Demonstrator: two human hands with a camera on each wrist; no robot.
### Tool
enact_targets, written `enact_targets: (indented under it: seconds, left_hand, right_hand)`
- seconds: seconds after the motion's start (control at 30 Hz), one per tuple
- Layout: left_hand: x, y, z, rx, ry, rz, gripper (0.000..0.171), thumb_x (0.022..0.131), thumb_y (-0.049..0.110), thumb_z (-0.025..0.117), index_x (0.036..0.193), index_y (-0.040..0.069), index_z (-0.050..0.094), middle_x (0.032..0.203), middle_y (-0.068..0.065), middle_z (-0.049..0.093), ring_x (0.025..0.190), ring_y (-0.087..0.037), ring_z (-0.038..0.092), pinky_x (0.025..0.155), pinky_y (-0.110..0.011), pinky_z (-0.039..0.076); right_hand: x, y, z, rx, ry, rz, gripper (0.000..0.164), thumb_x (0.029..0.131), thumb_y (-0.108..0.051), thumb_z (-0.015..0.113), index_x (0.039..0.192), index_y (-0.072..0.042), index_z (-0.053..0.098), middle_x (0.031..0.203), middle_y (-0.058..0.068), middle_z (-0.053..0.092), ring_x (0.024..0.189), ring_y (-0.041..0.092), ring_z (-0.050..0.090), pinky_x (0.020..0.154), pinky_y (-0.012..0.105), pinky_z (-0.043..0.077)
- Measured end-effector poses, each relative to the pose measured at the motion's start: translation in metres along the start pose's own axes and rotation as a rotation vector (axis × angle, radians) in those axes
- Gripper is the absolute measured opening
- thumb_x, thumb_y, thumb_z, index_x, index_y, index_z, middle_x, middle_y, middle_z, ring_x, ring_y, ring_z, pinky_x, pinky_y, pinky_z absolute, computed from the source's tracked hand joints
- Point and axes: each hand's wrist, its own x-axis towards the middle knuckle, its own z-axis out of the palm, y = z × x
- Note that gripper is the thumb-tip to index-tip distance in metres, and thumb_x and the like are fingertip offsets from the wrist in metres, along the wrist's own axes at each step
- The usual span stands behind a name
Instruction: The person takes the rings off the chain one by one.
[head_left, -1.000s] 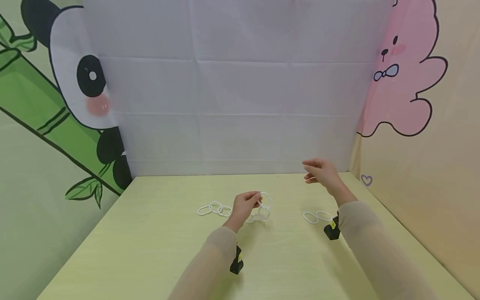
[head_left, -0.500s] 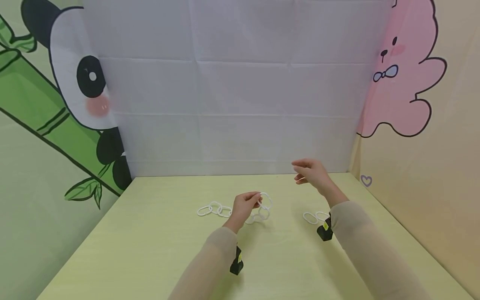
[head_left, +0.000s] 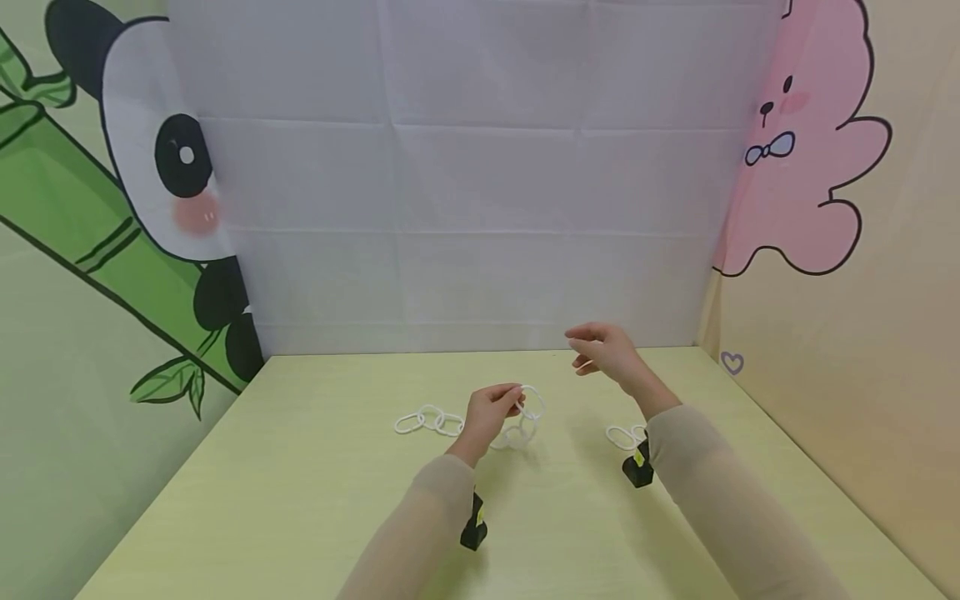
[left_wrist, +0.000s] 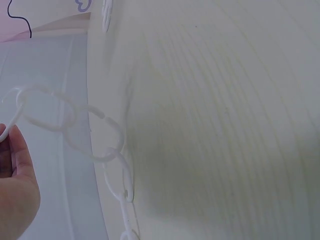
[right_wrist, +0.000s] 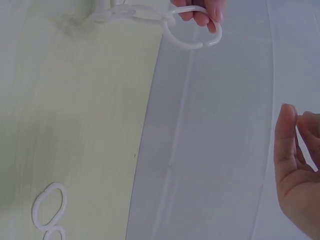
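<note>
In the head view my left hand (head_left: pixel 487 417) pinches the end link of a white plastic chain (head_left: pixel 534 402) between thumb and fingers. The links hang down from it, and the lower ones are near the table. A small gap shows in the held link (right_wrist: pixel 186 47) in the right wrist view. The rest of the chain (head_left: pixel 429 419) lies left of the hand. My right hand (head_left: pixel 611 354) is raised to the right, apart from the chain, with nothing seen between its thumb and fingers. Below it, two joined white links (head_left: pixel 621 437) lie on the table, partly hidden by the wrist camera.
The pale yellow table (head_left: pixel 300 500) ends at a white cloth backdrop (head_left: pixel 480 183). Side walls carry a panda drawing (head_left: pixel 142 167) and a pink animal drawing (head_left: pixel 817 183). A black camera (head_left: pixel 473 529) is strapped under the left wrist.
My right hand has moved left, closer to my left hand, and its wrist camera now covers part of the loose links. My left hand keeps its place; the hanging links have shifted slightly.
</note>
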Motion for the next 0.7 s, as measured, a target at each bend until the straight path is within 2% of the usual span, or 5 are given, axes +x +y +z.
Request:
enact_targets:
  seconds: [0.17,0.4,0.57,0.7]
  left_hand:
    - [-0.003,0.001,-0.002,-0.003,-0.022,0.063,0.030,0.090,0.018,0.061,0.105,-0.008,0.064,0.091,-0.015,0.065,0.081,-0.018,0.063,0.074,-0.027,0.052]
    - [0.001,0.001,-0.001,0.002,-0.013,-0.011,0.030,0.092,0.015,0.059,0.110,-0.010,0.062,0.094,-0.014,0.065,0.082,-0.017,0.062,0.077,-0.029,0.052]
    - [0.003,0.001,-0.002,-0.011,-0.014,-0.010,0.030,0.091,0.015,0.059,0.109,-0.009,0.062,0.093,-0.013,0.065,0.079,-0.013,0.061,0.077,-0.029,0.052]
    - [0.002,0.002,-0.002,-0.008,-0.003,-0.010,0.027,0.091,0.014,0.059,0.106,-0.007,0.064,0.089,-0.009,0.066,0.077,-0.012,0.061,0.075,-0.027,0.052]
  right_hand:
    - [-0.001,-0.002,0.009,-0.016,-0.016,-0.004,0.028,0.093,-0.004,0.053,0.117,0.011,0.054,0.105,0.020,0.055,0.066,0.017,0.058,0.064,0.032,0.055]
    - [-0.001,-0.001,0.020,-0.012,-0.051,-0.004,0.027,0.093,-0.004,0.053,0.115,0.010,0.055,0.099,0.016,0.056,0.066,0.018,0.058,0.063,0.032,0.055]
    - [0.000,0.004,0.027,-0.024,-0.066,0.018,0.026,0.092,-0.004,0.054,0.115,0.009,0.056,0.098,0.015,0.056,0.066,0.017,0.058,0.064,0.032,0.054]
    - [0.000,0.008,0.032,-0.033,-0.071,0.020,0.026,0.092,-0.004,0.055,0.115,0.009,0.057,0.102,0.019,0.056,0.066,0.017,0.058,0.064,0.033,0.055]
